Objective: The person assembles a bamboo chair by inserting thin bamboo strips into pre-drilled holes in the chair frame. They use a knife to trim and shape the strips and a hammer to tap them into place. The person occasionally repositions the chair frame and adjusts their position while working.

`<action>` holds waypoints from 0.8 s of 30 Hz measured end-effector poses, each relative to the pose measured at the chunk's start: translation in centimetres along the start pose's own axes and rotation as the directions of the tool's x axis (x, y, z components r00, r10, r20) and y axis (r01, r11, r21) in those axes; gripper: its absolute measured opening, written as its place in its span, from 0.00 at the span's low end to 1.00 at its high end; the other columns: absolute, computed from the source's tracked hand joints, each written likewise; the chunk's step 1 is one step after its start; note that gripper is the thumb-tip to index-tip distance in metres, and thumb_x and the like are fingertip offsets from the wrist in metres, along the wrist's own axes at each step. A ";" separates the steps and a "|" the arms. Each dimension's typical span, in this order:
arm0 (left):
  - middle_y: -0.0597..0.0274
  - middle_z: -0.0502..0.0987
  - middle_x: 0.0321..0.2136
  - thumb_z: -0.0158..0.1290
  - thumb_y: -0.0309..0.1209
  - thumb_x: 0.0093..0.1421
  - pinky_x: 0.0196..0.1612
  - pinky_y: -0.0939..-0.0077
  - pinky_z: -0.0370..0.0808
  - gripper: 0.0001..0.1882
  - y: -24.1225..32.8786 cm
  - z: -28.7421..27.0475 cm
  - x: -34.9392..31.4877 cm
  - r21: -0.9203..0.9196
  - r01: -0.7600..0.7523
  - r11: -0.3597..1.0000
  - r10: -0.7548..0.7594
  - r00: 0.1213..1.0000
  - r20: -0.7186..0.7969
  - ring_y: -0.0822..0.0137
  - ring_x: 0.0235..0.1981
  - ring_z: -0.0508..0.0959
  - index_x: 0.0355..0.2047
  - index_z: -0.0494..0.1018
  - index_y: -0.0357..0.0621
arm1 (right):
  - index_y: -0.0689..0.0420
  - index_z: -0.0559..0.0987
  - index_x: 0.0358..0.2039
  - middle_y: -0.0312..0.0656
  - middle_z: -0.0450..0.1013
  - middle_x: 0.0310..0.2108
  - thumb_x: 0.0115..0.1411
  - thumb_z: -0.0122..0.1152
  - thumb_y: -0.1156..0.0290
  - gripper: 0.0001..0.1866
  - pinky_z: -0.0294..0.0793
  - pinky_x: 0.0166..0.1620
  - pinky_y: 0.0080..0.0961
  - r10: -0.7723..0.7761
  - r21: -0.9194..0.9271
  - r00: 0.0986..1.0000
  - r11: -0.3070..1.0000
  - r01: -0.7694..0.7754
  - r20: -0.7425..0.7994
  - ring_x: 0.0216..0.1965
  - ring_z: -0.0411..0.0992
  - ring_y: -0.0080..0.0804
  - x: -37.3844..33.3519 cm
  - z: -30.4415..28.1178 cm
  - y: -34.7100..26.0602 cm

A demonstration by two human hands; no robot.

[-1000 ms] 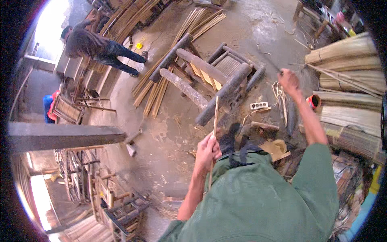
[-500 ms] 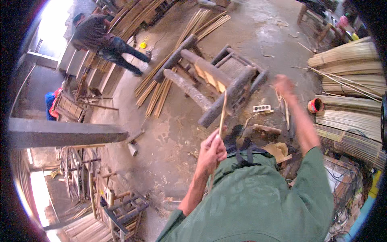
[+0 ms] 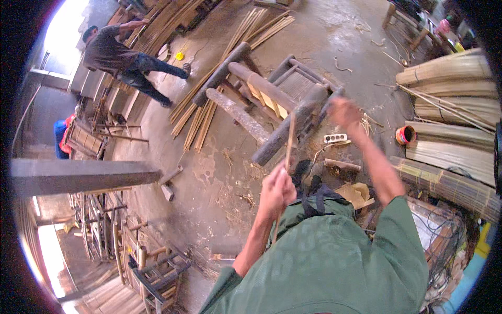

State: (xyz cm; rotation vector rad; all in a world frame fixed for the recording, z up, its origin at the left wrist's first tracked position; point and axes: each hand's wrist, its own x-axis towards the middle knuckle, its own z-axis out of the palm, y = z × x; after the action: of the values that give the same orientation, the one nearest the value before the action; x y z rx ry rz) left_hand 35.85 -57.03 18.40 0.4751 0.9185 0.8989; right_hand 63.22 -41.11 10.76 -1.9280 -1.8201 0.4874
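Note:
My left hand (image 3: 277, 192) is closed around a thin bamboo strip (image 3: 291, 137), which rises from my lap toward the chair. My right hand (image 3: 345, 114) is out to the right, beside the near end of the bamboo chair frame (image 3: 306, 112). Motion smears its fingers, so what it holds, if anything, does not show. Dark thick poles and a slatted pale panel make up the frame, which lies on the floor before me. Just below my right hand lies a white power strip (image 3: 335, 138).
Long bamboo strips (image 3: 209, 112) lie beyond the frame. Rolled bamboo blinds (image 3: 444, 78) and a red-rimmed can (image 3: 404, 135) line the right. A person (image 3: 112, 55) stands at the upper left, near a grey post (image 3: 83, 175). A short bamboo piece (image 3: 342, 165) lies by my feet.
My right hand has moved left and slightly down, toward the chair frame. My left hand keeps its grip on the strip. The other person has raised an arm.

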 end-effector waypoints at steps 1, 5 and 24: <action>0.76 0.51 0.15 0.38 0.32 0.69 0.14 0.85 0.55 0.19 -0.2 0.2 -1.2 0.013 0.006 1.000 -0.006 1.000 0.007 0.82 0.12 0.51 0.59 0.60 0.42 | 0.51 0.81 0.31 0.45 0.77 0.26 0.48 0.61 0.63 0.10 0.75 0.31 0.40 0.298 0.052 0.950 0.951 -0.303 0.090 0.29 0.77 0.44 0.9 -1.6 1.2; 0.76 0.50 0.14 0.37 0.32 0.69 0.13 0.85 0.54 0.18 0.0 -0.3 0.3 -0.122 0.037 0.992 -0.038 0.999 -0.010 0.82 0.11 0.49 0.57 0.61 0.42 | 0.53 0.80 0.35 0.48 0.77 0.28 0.50 0.61 0.60 0.14 0.76 0.33 0.41 -0.079 -0.101 0.991 0.993 0.069 -0.108 0.31 0.77 0.46 -0.6 -2.3 0.6; 0.75 0.55 0.15 0.43 0.33 0.67 0.17 0.84 0.62 0.24 0.7 -0.2 2.1 0.222 -0.015 0.975 0.034 0.996 -0.083 0.81 0.14 0.56 0.62 0.57 0.41 | 0.52 0.79 0.33 0.45 0.77 0.28 0.45 0.61 0.62 0.14 0.75 0.32 0.41 -0.335 -0.091 0.940 0.940 0.329 -0.063 0.29 0.77 0.44 -1.2 0.1 -4.0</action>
State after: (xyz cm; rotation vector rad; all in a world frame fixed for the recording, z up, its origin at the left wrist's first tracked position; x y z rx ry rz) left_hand 35.94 -54.84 17.76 0.6440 1.1001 0.8479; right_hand 59.76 -42.14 12.80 -1.6127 -2.0856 0.2261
